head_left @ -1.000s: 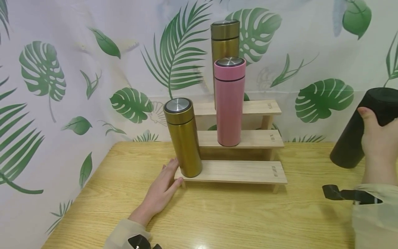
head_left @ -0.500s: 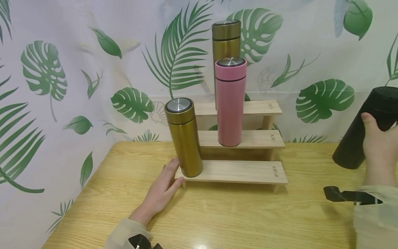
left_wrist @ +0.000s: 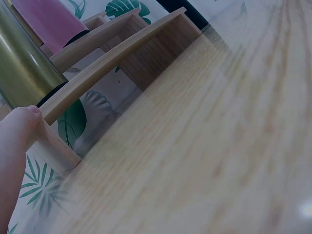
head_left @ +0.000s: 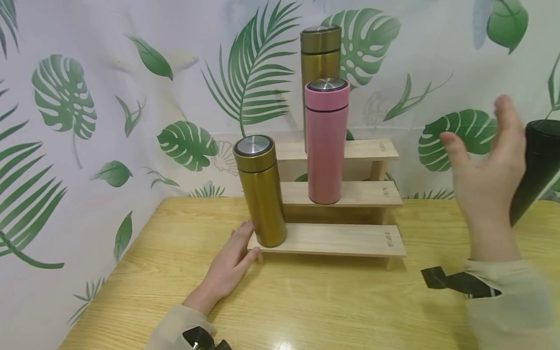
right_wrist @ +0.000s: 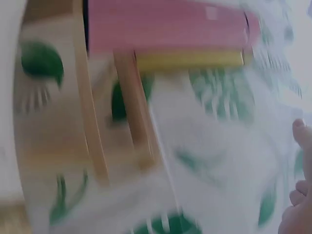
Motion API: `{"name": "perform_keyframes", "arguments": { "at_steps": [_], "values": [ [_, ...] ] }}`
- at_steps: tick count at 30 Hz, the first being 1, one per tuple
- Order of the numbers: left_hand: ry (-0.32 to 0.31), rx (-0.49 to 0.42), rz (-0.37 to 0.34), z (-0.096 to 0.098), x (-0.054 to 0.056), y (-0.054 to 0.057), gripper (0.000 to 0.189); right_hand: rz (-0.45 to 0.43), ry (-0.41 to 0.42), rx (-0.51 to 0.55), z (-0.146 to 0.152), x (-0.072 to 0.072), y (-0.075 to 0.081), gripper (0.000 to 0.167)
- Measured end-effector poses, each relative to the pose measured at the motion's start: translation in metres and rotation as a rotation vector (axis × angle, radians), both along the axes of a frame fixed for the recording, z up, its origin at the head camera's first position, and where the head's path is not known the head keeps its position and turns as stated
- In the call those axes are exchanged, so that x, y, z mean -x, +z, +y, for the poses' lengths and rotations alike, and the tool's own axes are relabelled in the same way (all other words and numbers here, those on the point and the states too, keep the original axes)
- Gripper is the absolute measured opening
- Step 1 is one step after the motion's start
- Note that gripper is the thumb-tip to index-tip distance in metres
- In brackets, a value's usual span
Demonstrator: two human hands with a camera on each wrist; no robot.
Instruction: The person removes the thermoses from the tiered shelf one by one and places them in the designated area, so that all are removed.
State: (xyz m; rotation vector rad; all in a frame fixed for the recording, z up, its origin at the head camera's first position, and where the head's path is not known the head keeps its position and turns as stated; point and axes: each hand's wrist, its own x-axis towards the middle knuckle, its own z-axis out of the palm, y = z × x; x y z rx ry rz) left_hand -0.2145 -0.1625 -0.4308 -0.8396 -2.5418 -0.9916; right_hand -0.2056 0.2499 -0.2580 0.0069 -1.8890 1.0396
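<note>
My left hand rests at the left end of a three-step wooden stand, thumb at the front corner of the lowest step and fingers along its side. Close beside those fingers a gold thermos stands on that step. A pink thermos is upright on the middle step, partly covering a second gold thermos on the top step. My right hand is raised at the right with fingers spread, holding nothing. Behind it, at the frame's edge, is a black thermos, partly hidden by the hand.
The stand sits on a wood-grain table in front of a white leaf-print backdrop. The right wrist view is blurred and shows the pink thermos and the shelf ends.
My right hand has let go of the black thermos and moved left from it, its fingers spreading. The black thermos is now further right. My left hand has stayed at the stand.
</note>
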Motion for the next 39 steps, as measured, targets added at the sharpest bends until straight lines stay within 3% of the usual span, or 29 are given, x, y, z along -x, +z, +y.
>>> {"name": "perform_keyframes", "arguments": {
  "at_steps": [5,10,17,25,31,39],
  "values": [
    [-0.007,-0.002,-0.004,0.002,-0.001,0.0,0.059,0.047,0.254,-0.089,-0.044,0.006,0.005,0.073],
    [-0.007,-0.006,-0.01,0.0,0.0,-0.001,0.059,0.112,0.37,-0.178,-0.079,0.022,0.021,0.076],
    [-0.011,-0.009,-0.019,0.0,0.0,-0.001,0.06,0.095,0.418,-0.284,-0.113,0.044,0.036,0.083],
    [-0.012,-0.01,-0.021,0.002,-0.001,0.0,0.059,0.049,0.39,-0.323,-0.124,0.05,0.039,0.075],
    [-0.005,-0.015,-0.025,0.001,-0.002,0.002,0.059,0.032,0.393,-0.274,-0.128,0.045,0.04,0.07],
    [-0.003,-0.006,-0.03,0.0,-0.001,0.0,0.059,0.001,0.438,-0.112,-0.126,0.03,0.037,0.069]
  ]
}}
